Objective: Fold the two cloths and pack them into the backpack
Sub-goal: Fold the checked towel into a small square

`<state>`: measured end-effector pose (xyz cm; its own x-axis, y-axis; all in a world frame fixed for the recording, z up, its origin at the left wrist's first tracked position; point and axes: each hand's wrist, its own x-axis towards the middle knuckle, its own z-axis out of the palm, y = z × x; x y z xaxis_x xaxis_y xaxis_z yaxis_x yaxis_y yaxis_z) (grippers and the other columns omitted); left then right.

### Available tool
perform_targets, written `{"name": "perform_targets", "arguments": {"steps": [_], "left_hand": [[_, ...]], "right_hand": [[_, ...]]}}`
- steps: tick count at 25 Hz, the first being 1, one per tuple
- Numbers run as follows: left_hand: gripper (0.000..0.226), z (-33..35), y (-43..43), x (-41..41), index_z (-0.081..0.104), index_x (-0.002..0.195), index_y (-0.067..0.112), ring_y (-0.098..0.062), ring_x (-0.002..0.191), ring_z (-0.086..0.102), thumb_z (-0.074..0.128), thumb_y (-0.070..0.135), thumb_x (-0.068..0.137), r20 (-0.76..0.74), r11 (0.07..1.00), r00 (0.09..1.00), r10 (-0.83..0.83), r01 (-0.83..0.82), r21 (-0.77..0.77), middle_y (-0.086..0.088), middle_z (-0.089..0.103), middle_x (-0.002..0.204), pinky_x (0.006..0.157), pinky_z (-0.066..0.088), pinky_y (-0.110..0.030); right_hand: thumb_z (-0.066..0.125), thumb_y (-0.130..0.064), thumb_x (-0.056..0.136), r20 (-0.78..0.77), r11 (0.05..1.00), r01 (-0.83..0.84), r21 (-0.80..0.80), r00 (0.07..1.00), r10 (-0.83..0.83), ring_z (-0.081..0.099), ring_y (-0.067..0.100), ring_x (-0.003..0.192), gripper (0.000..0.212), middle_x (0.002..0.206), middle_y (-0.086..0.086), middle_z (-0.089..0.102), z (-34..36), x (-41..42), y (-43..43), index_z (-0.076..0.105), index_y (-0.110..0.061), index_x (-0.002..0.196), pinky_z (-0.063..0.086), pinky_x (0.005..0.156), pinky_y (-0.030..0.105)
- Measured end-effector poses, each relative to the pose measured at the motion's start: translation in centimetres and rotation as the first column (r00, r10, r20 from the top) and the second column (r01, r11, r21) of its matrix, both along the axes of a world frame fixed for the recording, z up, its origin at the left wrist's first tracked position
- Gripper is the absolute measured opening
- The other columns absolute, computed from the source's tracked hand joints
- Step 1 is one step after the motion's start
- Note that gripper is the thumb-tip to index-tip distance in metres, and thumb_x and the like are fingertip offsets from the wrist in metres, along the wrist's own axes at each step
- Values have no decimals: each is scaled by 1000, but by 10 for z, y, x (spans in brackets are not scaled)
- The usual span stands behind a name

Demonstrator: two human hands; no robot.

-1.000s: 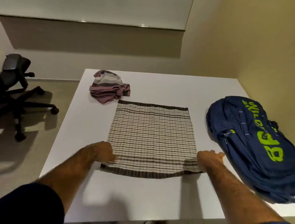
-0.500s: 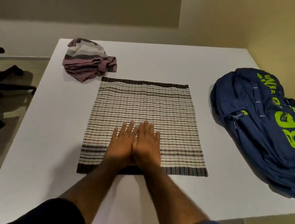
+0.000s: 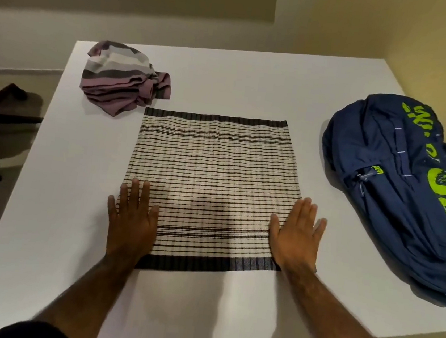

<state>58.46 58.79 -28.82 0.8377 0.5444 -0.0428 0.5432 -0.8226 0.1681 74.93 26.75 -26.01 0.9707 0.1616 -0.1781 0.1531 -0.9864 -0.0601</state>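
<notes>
Checked cloth (image 3: 209,178) lies flat mid-way along the tabletop (image 3: 253,89), our left hand (image 3: 132,225) and right hand (image 3: 295,241) spread open on its near corners (smoothing, we judge), so next we must pinch those corners and fold them to the far hem.

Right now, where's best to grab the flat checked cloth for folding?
Probably its two near corners, one per hand, coming from the near edge. The checked cloth lies flat and square on the table, and the left hand and right hand rest open by those corners.
</notes>
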Motion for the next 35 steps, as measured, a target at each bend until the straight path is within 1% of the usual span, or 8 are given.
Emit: {"name": "perform_targets", "arguments": {"steps": [2,5,8,15,21,27,31,35], "left_hand": [[66,12,-10,23,10,163,12,-34,157,0,19,44,106,30,998,999,-44,43,48,-14,1,171,125,5,-60],[69,23,-46,86,13,163,17,-32,157,-4,45,25,102,66,961,959,-277,278,-10,-10,0,171,125,8,-58],[62,10,-57,107,12,163,21,-28,158,-5,30,37,106,4,944,945,-328,328,-47,-5,2,171,125,8,-57],[68,-3,-8,77,-1,163,25,-22,157,-13,11,54,103,-16,992,992,-127,127,-16,0,-9,171,126,2,-54],[77,6,31,67,-12,161,20,-23,156,-16,1,63,99,-63,999,997,45,-46,-23,-4,-18,169,125,-7,-54],[65,15,-34,160,-2,163,20,-24,156,-16,10,43,104,0,935,936,-352,352,-39,-4,-11,171,126,3,-55],[66,3,-18,159,-3,163,28,-19,156,-16,9,53,103,-57,964,962,-267,265,-34,3,-11,171,126,-2,-51],[73,3,17,138,-9,162,28,-18,154,-23,8,63,100,-30,994,997,-71,68,-84,2,-21,169,126,-9,-49]], "right_hand": [[3,-56,103,27,999,-18,46,1000,16,-9,30,156,77,168,14,-9,8,3,31,-3,-6,160,-2,125,53],[20,-41,106,-1,925,-310,218,948,318,-15,25,155,66,168,6,-13,10,0,109,-6,-15,161,0,126,52],[28,-33,105,-1,851,-509,132,858,514,-9,32,156,65,170,11,-2,-3,-14,140,6,-9,161,12,122,61],[0,-61,101,-25,955,-287,71,957,289,-23,21,153,75,166,3,-23,-8,24,91,-15,-16,159,-7,125,51],[-5,-62,98,26,994,-95,-51,995,96,-7,29,156,83,169,13,-5,-1,66,38,-1,-7,161,-2,124,55],[5,-41,105,15,864,-481,148,875,485,-20,26,154,65,169,9,-15,-3,54,155,-6,-9,161,1,125,53],[2,-54,102,-51,882,-463,81,882,468,-23,21,153,73,167,4,-22,-10,71,140,-11,-13,160,-6,125,52],[-5,-62,99,-6,958,-282,56,959,283,-21,23,153,78,166,7,-21,-8,106,83,-15,-13,159,-6,125,50]]}}
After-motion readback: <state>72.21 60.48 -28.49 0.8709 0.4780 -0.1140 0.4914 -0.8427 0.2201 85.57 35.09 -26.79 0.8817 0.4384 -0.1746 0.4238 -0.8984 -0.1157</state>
